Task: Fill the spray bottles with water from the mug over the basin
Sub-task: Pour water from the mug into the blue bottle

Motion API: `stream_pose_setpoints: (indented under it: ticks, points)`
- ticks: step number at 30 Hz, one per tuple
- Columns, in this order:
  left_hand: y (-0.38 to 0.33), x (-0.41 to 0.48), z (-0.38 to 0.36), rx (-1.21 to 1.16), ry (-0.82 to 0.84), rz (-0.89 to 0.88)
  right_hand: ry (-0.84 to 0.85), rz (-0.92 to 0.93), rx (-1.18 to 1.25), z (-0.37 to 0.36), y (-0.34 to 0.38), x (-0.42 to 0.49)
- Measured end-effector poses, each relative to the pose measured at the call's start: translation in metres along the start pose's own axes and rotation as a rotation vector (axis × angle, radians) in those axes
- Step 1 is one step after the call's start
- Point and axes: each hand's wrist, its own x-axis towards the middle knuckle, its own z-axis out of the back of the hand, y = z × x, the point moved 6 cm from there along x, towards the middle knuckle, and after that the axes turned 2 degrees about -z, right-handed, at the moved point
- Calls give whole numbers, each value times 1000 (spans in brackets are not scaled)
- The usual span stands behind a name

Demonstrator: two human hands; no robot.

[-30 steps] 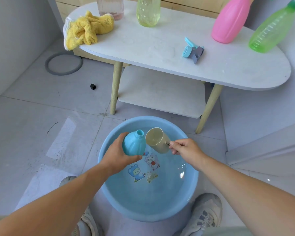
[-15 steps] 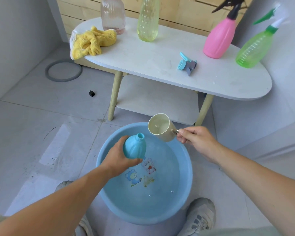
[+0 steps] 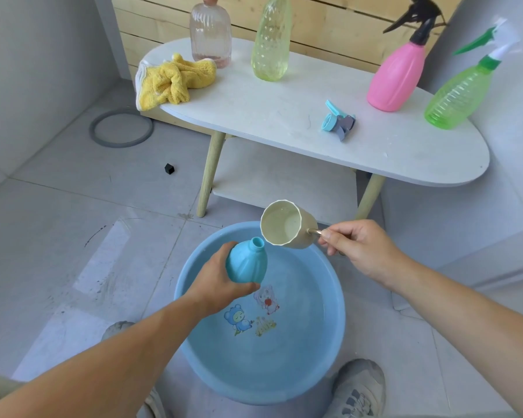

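Observation:
My left hand (image 3: 215, 285) grips a blue bottle (image 3: 247, 262) with no cap, its open neck tilted up and to the right, over the blue basin (image 3: 335, 321). My right hand (image 3: 360, 248) pinches the metal handle of a cream mug (image 3: 286, 226), which lies tipped with its mouth toward me just above and right of the bottle's neck. A little water shows inside the mug. The basin holds water and has cartoon stickers on its bottom.
A white oval table (image 3: 284, 116) stands behind the basin with a pink spray bottle (image 3: 397, 76), a green spray bottle (image 3: 456, 98), a yellow-green bottle (image 3: 271, 46), a clear pinkish bottle (image 3: 210, 34), a yellow cloth (image 3: 172, 82) and a loose blue spray head (image 3: 338, 120). My shoes flank the basin.
The mug has risen from beside the bottle's neck to above and right of it. My left hand keeps the bottle over the basin. The view has tilted up.

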Motion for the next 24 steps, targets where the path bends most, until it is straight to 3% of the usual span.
stream_pose_setpoints:
  ticks: [24]
  points:
    - [-2,1,4,-33,-16,-4,-5,46,-77,-7,18,-3]
